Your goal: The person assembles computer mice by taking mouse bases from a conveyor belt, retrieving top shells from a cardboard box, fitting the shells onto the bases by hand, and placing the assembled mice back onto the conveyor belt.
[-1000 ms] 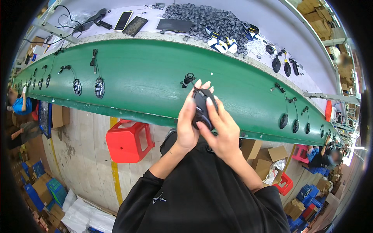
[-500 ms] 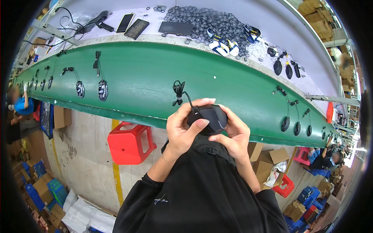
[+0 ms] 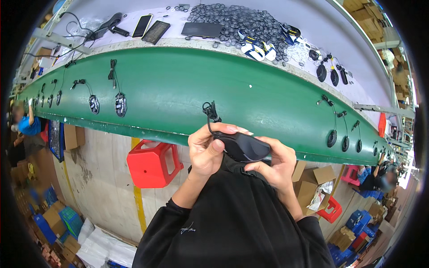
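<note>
Between my hands is a black wired computer mouse [image 3: 243,146], tilted so its side shows, held in front of my chest at the near edge of the green conveyor belt [image 3: 178,85]. My left hand [image 3: 208,149] grips the cable end, thumb and fingers pinching it. At the other end, my right hand [image 3: 275,158] closes round the mouse with thumb below and fingers behind. From the mouse a cable rises to a tied bundle [image 3: 212,111] over the belt. The mouse's underside is hidden.
Partly assembled mice [image 3: 120,105] lie on the belt at left; black mice [image 3: 332,138] lie at right. The far shelf holds a heap of small dark rings [image 3: 250,27], a phone [image 3: 142,26] and a black tray [image 3: 202,30]. A red stool [image 3: 149,165] and an opened carton [image 3: 308,190] stand on the floor.
The mouse has been turned between my hands, from its top facing up to its side showing, and sits slightly lower. My right hand has shifted a little right and down.
</note>
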The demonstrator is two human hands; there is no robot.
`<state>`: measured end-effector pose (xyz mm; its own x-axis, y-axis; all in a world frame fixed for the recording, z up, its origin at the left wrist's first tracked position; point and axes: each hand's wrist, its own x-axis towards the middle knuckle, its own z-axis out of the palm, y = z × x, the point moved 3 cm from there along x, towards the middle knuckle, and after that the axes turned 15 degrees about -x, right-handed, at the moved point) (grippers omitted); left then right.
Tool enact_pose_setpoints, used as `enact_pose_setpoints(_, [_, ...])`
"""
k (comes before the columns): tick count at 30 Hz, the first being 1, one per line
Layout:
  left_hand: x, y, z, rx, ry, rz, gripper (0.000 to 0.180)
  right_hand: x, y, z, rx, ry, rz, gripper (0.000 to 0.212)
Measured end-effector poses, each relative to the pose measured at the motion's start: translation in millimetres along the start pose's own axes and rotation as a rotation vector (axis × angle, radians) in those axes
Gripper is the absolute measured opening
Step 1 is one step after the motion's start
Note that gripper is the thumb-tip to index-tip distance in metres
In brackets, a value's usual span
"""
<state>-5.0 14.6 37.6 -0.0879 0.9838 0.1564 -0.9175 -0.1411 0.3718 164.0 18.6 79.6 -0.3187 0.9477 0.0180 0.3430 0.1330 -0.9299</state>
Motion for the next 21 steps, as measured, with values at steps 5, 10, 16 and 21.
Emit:
enact_pose_setpoints(5, [7.6,15.8,-7.9,0.116,-0.187,-0.183,0.037,2.6,-27.8,-8.9,-0.314,0.012,-0.132,0.053])
enact_pose_setpoints(10, [2.7,7.2,-6.8,-0.123,-0.109,-0.134,0.037,-3.7,-35.2,-9.0,-0.25,0.029,-0.091,0.051])
enact_pose_setpoints(16, [5.5,2.1,-16.7,-0.134,-0.124,-0.103,0.035,-1.4,-14.7,-10.7,-0.073,0.041,0.017,0.056])
enact_pose_setpoints(21, [5.3,-11.2,-33.8,-0.39,-0.143,-0.085,0.035,-6.2,-21.3,-6.5,-0.293,0.133,-0.185,0.053])
